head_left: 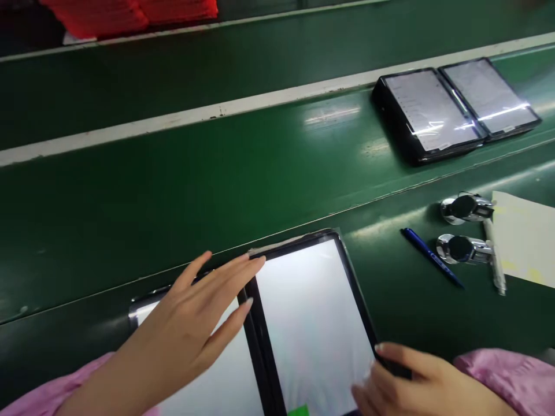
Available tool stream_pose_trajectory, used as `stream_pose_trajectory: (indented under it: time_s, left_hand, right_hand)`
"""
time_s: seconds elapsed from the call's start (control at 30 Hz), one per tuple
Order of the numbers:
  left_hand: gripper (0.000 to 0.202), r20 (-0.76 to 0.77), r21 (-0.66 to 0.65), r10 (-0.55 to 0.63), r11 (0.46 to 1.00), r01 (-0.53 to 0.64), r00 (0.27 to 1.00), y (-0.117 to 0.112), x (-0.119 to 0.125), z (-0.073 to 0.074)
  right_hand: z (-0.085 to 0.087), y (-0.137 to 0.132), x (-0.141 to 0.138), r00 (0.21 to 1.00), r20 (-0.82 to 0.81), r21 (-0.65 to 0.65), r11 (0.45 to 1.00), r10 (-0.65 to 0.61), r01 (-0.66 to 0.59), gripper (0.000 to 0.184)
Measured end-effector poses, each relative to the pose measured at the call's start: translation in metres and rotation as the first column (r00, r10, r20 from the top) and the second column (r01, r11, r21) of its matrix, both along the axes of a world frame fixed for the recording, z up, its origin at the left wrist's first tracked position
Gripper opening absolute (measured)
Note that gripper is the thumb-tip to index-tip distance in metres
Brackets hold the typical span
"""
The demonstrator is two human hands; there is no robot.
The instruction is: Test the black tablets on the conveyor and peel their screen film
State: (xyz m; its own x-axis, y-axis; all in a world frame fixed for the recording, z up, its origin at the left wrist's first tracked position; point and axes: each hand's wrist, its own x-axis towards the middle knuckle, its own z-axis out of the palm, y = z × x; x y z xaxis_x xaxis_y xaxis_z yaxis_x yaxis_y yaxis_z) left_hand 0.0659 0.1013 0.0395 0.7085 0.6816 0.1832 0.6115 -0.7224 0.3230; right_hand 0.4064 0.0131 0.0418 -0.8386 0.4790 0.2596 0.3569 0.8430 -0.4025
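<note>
Two black-framed panels with pale, screen-like faces lie side by side at the bottom centre: a left panel (217, 370) and a right panel (312, 312). My left hand (203, 318) is open, its fingers stretched across the left panel's top and the dark frames where the two meet. At the lower right edge of the right panel, my right hand (407, 381) has its fingers curled round the frame, slightly blurred. A green tab (298, 411) shows low on the right panel. My left hand covers part of the left panel.
Two stacks of similar black-framed panels (433, 110) stand on the green surface (195, 179) at the upper right. A blue pen (431, 257), two shiny metal-and-black devices (462, 248) and a paper sheet (526, 237) lie at right. Red stacked items (104, 17) are at top left.
</note>
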Motion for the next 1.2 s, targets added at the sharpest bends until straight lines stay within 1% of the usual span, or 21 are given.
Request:
stream_pose_trajectory:
  time_s: [0.03, 0.1, 0.17, 0.2, 0.27, 0.3, 0.37, 0.43, 0.53, 0.63, 0.7, 0.77, 0.87, 0.9, 0.97, 1.0, 1.03, 1.07, 1.1, 1.17, 1.2]
  left_hand:
    - [0.043, -0.042, 0.027, -0.022, 0.999, 0.023, 0.999, 0.004, 0.002, -0.002]
    - [0.045, -0.071, 0.08, 0.013, 0.997, -0.007, 0.997, 0.004, 0.001, -0.004]
    - [0.042, -0.036, 0.1, 0.106, 0.99, -0.102, 0.994, -0.012, -0.001, -0.003]
    - [0.038, 0.005, 0.108, 0.155, 0.982, -0.155, 0.988, -0.027, -0.002, -0.002]
    - [0.022, 0.098, 0.105, 0.215, 0.969, -0.225, 0.972, -0.066, 0.004, -0.002]
    - [0.013, 0.125, 0.094, 0.225, 0.967, -0.238, 0.966, -0.088, 0.011, -0.004]
    - [0.017, 0.095, 0.088, 0.22, 0.97, -0.228, 0.971, -0.131, 0.029, -0.009]
    - [0.024, 0.003, 0.114, 0.187, 0.976, -0.186, 0.982, -0.162, 0.048, -0.017]
    - [0.032, -0.052, 0.209, 0.237, 0.953, -0.221, 0.97, -0.18, 0.068, -0.028]
    - [0.036, 0.01, 0.231, 0.364, 0.906, -0.356, 0.931, -0.181, 0.08, -0.035]
    - [0.037, 0.042, 0.212, 0.416, 0.885, -0.415, 0.908, -0.184, 0.086, -0.038]
    - [0.037, 0.044, 0.208, 0.454, 0.867, -0.453, 0.89, -0.187, 0.091, -0.038]
    - [0.037, 0.017, 0.181, 0.417, 0.893, -0.413, 0.909, -0.178, 0.081, -0.03]
    - [0.039, 0.034, 0.17, 0.382, 0.908, -0.382, 0.923, -0.167, 0.072, -0.026]
    - [0.046, 0.084, 0.165, 0.341, 0.922, -0.351, 0.936, -0.134, 0.046, -0.017]
    - [0.045, 0.097, 0.19, 0.381, 0.9, -0.393, 0.919, -0.113, 0.031, -0.014]
    - [0.042, 0.052, 0.181, 0.483, 0.856, -0.484, 0.874, -0.09, 0.017, -0.011]
    - [0.038, -0.02, 0.091, 0.591, 0.805, -0.587, 0.807, -0.068, 0.005, -0.01]
    - [0.038, -0.072, -0.011, 0.63, 0.775, -0.632, 0.773, -0.047, -0.005, -0.009]
    - [0.042, -0.128, -0.154, 0.631, 0.75, -0.644, 0.765, -0.016, -0.015, -0.01]
    - [0.042, -0.127, -0.205, 0.61, 0.756, -0.622, 0.782, -0.006, -0.016, -0.01]
  right_hand:
    - [0.001, 0.008, -0.004, 0.999, 0.003, 0.025, 0.998, -0.05, 0.05, 0.039]
    - [-0.001, 0.034, -0.012, 0.992, -0.04, 0.023, 0.992, -0.119, 0.12, 0.04]
    - [-0.01, 0.071, -0.018, 0.979, -0.128, -0.021, 0.987, -0.16, 0.159, 0.027]
    - [-0.017, 0.092, -0.02, 0.943, -0.229, -0.03, 0.97, -0.242, 0.241, 0.022]
    - [-0.033, 0.131, -0.024, 0.826, -0.342, -0.211, 0.893, -0.449, 0.398, 0.016]
    - [-0.041, 0.147, -0.026, 0.764, -0.367, -0.341, 0.841, -0.53, 0.42, 0.017]
    - [-0.053, 0.169, -0.03, 0.694, -0.361, -0.565, 0.738, -0.623, 0.369, 0.024]
    - [-0.06, 0.178, -0.035, 0.696, -0.34, -0.701, 0.663, -0.633, 0.261, 0.032]
    - [-0.064, 0.177, -0.041, 0.737, -0.335, -0.779, 0.613, -0.587, 0.134, 0.045]
    - [-0.065, 0.172, -0.046, 0.758, -0.368, -0.788, 0.613, -0.539, 0.053, 0.052]
    - [-0.067, 0.17, -0.049, 0.739, -0.396, -0.78, 0.624, -0.544, 0.041, 0.054]
    - [-0.07, 0.169, -0.052, 0.704, -0.407, -0.778, 0.625, -0.582, 0.067, 0.055]
    - [-0.075, 0.169, -0.056, 0.647, -0.427, -0.789, 0.61, -0.632, 0.075, 0.055]
    - [-0.077, 0.17, -0.056, 0.635, -0.436, -0.792, 0.607, -0.637, 0.066, 0.054]
    - [-0.08, 0.171, -0.057, 0.624, -0.455, -0.787, 0.615, -0.636, 0.052, 0.054]
    - [-0.081, 0.172, -0.056, 0.624, -0.463, -0.779, 0.625, -0.629, 0.052, 0.053]
    - [-0.081, 0.172, -0.056, 0.629, -0.47, -0.768, 0.638, -0.62, 0.055, 0.052]
    - [-0.082, 0.173, -0.055, 0.634, -0.475, -0.756, 0.652, -0.61, 0.061, 0.051]
    - [-0.082, 0.173, -0.055, 0.639, -0.478, -0.745, 0.664, -0.603, 0.069, 0.05]
    - [-0.082, 0.173, -0.053, 0.644, -0.48, -0.726, 0.682, -0.596, 0.091, 0.048]
    - [-0.082, 0.173, -0.053, 0.643, -0.481, -0.717, 0.689, -0.596, 0.103, 0.047]
